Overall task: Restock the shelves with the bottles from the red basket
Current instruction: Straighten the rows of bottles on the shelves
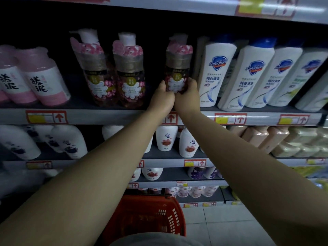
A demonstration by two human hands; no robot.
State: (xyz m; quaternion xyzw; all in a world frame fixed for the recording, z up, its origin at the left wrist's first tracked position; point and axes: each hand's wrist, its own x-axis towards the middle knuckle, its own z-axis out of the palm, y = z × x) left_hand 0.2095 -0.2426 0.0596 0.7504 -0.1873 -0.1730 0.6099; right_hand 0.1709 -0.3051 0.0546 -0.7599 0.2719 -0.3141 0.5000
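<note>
A brown pump bottle with a pink flowered collar (pixel 178 68) stands upright on the upper shelf (pixel 106 115), between two matching bottles (pixel 113 71) on its left and white Safeguard bottles (pixel 215 73) on its right. My left hand (pixel 164 97) grips its lower left side. From the other side, my right hand (pixel 188 94) grips its lower right, fingers curled round it. The red basket (pixel 154 215) sits on the floor below my arms; its inside is dark and I cannot tell what it holds.
Pink and white bottles (pixel 35 80) stand at the far left of the same shelf. Lower shelves carry white bottles (pixel 166 137) and beige packs (pixel 266 139). Red price tags line the shelf edges. Pale floor tiles (pixel 221 221) lie right of the basket.
</note>
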